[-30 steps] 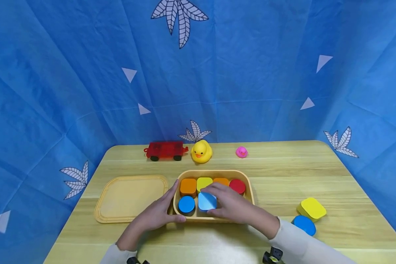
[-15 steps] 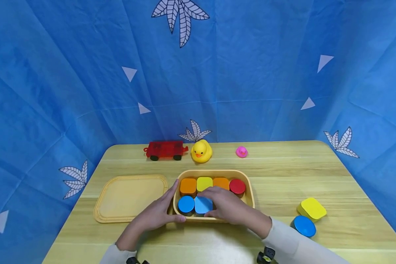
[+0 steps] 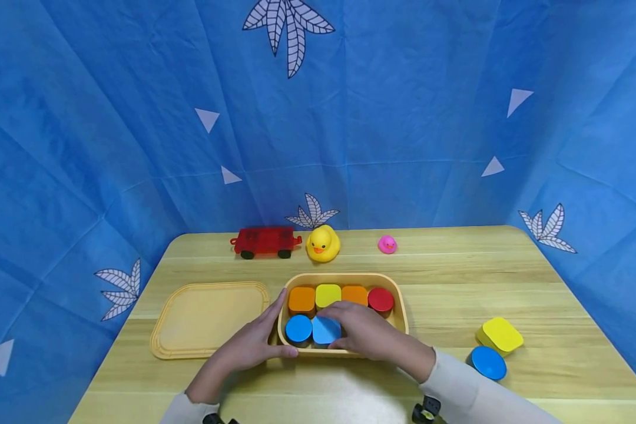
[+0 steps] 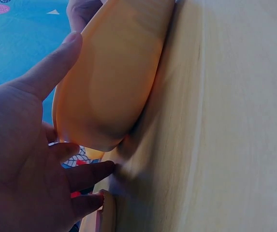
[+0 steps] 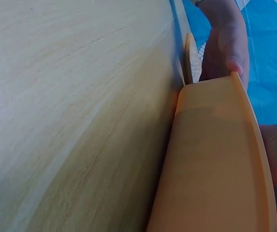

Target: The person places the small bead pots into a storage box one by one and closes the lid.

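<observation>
Placement of the square blue block [image 3: 325, 331] seems nearly finished: it is pinched by the right hand [image 3: 364, 330], box [image 3: 339, 279] touched by the spread left hand [image 3: 251, 344]; release is required next.

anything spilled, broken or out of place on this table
Nothing looks spilled or broken. The one thing that stands out: a yellow block and a round blue block lie loose at the right of the table, apart from the other blocks, which are in the tan box.
</observation>
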The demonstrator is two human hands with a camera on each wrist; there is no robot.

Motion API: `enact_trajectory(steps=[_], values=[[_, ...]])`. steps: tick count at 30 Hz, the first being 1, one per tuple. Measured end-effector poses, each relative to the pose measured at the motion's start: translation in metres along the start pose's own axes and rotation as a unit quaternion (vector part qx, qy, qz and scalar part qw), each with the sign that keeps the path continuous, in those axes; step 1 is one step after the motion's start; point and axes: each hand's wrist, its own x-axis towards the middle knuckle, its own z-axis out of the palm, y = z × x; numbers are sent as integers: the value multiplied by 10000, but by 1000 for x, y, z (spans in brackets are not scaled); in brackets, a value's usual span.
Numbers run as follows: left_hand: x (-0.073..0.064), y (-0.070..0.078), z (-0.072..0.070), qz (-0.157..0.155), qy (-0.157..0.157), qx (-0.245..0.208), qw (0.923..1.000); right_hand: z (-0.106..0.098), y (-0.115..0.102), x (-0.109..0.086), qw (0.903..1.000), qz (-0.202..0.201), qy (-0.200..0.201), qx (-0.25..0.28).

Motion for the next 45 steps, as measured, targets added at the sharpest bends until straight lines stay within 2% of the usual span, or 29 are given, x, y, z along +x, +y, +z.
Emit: enact_trajectory(steps=[7,13,18,30,37,45], values=[[1,0,0,33,-5,18,10000,-4,2,-4,9995,82,92,274],[1,-1,0,12,-1,29,10000,-11,7,-13,9976,374,138,558],[1,-1,0,28,2,33,10000,-18,14,-25,9955,422,385,763],[0,2,0,30,-7,79,10000,-40,29,-66,9927,360,1016,541],[1,2,0,59,-11,77,10000,-52,40,-92,9864,443,1516,456],[0,3,-1,-2,-25,45,10000,-67,57,-129,9838,794,1574,331]])
